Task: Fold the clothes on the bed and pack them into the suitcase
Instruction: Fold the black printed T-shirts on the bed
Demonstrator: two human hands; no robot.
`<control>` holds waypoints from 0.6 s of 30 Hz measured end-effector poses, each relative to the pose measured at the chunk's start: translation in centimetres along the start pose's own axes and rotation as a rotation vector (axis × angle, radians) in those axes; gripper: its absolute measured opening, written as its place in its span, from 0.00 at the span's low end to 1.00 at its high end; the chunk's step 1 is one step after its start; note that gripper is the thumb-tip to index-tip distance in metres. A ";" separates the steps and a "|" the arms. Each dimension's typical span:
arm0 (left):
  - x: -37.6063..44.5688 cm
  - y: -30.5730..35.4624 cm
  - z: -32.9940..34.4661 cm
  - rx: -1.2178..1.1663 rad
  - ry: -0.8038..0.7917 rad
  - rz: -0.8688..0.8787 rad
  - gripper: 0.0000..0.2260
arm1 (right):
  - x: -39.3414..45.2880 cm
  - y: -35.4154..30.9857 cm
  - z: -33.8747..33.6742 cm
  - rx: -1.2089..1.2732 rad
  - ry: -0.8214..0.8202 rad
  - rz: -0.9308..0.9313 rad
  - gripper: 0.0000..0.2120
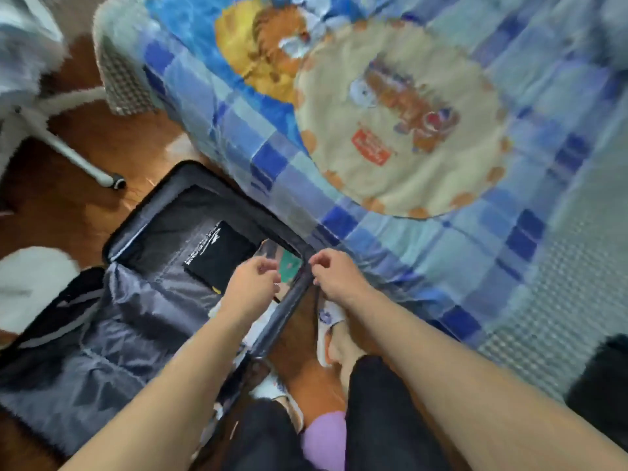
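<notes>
An open dark suitcase (pixel 142 212) with grey lining lies on the wooden floor beside the bed. Inside it rests a folded black garment (pixel 221 254) with white print, and a green-patterned folded piece (pixel 289 263) sits at the right corner. My left hand (pixel 253 283) hovers over the suitcase interior with curled fingers, holding nothing I can make out. My right hand (pixel 334 275) has its fingers curled at the suitcase's right rim (pixel 299 294); whether it grips the rim is blurred. The frame is motion-blurred.
The bed (pixel 441 215) carries a blue checked cover with a round cartoon print and fills the upper right. A white chair leg (pixel 68 154) stands at the left. A white fluffy item (pixel 30 283) lies left of the suitcase. My slippered feet (pixel 329 321) stand on the floor.
</notes>
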State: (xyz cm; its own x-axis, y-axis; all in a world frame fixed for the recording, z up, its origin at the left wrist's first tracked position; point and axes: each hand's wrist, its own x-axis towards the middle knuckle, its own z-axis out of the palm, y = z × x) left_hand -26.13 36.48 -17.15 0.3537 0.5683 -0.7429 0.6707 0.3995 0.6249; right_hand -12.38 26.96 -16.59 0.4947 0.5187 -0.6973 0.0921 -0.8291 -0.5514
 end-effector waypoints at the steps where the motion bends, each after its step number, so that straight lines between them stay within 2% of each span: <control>1: -2.3 2.7 1.0 0.013 -0.011 0.043 0.07 | -2.9 0.2 -3.3 0.074 0.053 0.000 0.10; 3: -6.9 8.1 4.3 0.090 -0.054 0.147 0.06 | -9.0 1.9 -9.9 0.201 0.198 0.024 0.11; 6: -13.8 14.5 11.5 0.189 -0.260 0.245 0.08 | -17.6 7.4 -18.2 0.353 0.406 0.100 0.11; 9: -19.3 17.8 19.2 0.282 -0.415 0.343 0.11 | -25.2 16.0 -23.7 0.469 0.522 0.206 0.06; 11: -22.0 18.3 23.7 0.309 -0.465 0.387 0.11 | -29.1 22.8 -25.9 0.530 0.571 0.292 0.06; 15: -26.1 16.6 32.6 0.309 -0.519 0.318 0.07 | -34.3 36.2 -27.5 0.635 0.654 0.507 0.07; 18: -27.5 14.2 39.4 0.239 -0.480 0.176 0.06 | -35.3 45.3 -29.2 0.616 0.544 0.592 0.08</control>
State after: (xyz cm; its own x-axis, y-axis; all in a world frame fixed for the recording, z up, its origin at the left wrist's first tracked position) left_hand -0.68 -1.83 2.74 0.6928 0.1983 -0.6933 0.6842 0.1229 0.7189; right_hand -0.39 -34.94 -3.58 0.6571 -0.2334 -0.7168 -0.6815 -0.5903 -0.4325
